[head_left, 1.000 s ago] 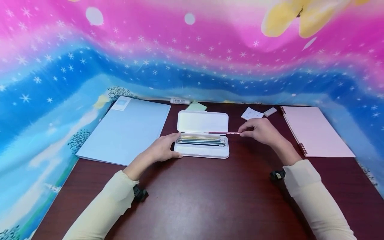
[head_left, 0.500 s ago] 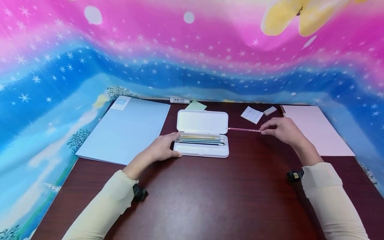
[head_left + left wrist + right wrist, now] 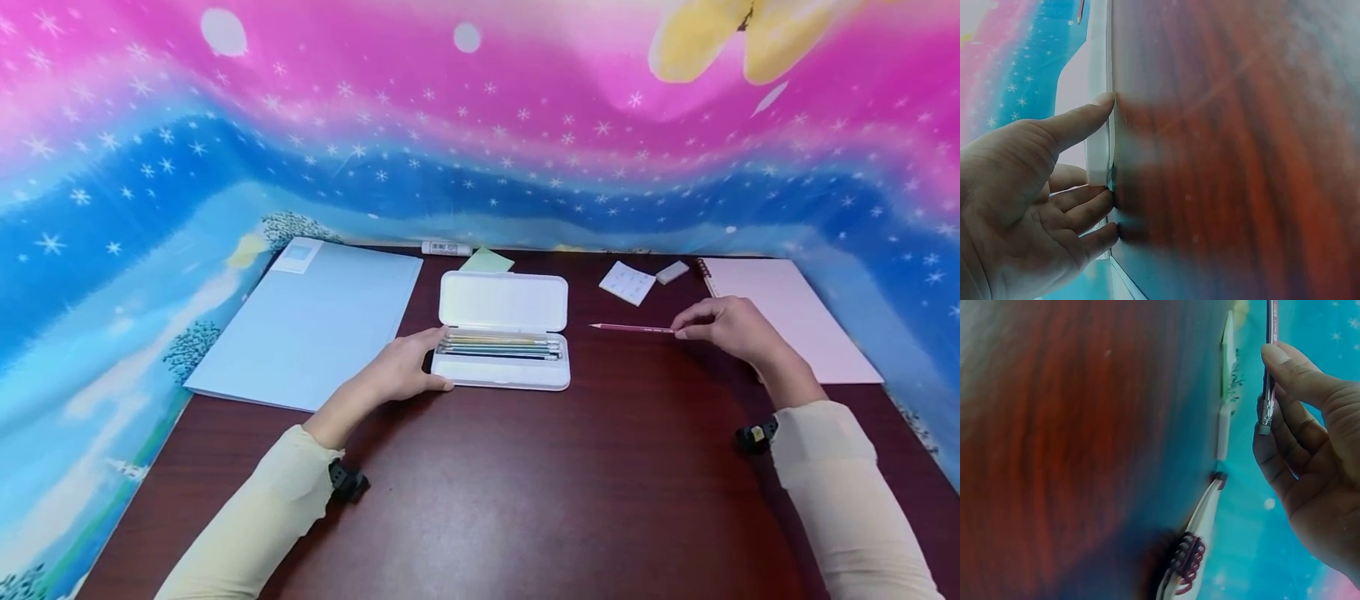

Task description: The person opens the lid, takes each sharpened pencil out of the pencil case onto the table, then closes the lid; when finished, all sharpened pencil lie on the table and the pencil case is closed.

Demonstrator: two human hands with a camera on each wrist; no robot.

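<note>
My right hand (image 3: 731,327) pinches a red pencil (image 3: 633,327) near its eraser end, above the table to the right of the pencil case. The pencil's sharpened tip points left, and the right wrist view shows its metal band and pale eraser (image 3: 1265,429) below the thumb. On the table, a white pencil case (image 3: 504,300) lies with its lid raised at the back and several pencils (image 3: 498,347) inside. My left hand (image 3: 405,367) holds the case at its left end, thumb at the front corner and fingers around the side. The left wrist view shows the thumb on the case edge (image 3: 1099,150).
A light blue folder (image 3: 322,321) lies to the left and a pink spiral notebook (image 3: 802,321) to the right. Along the back are a glue stick (image 3: 446,248), green paper (image 3: 487,260), a white paper square (image 3: 627,283) and an eraser (image 3: 672,272). Patterned cloth (image 3: 480,167) hangs behind.
My right hand has moved right with the red pencil, from over the case's hinge to beyond its right end. My left hand has stayed at the case's left end.
</note>
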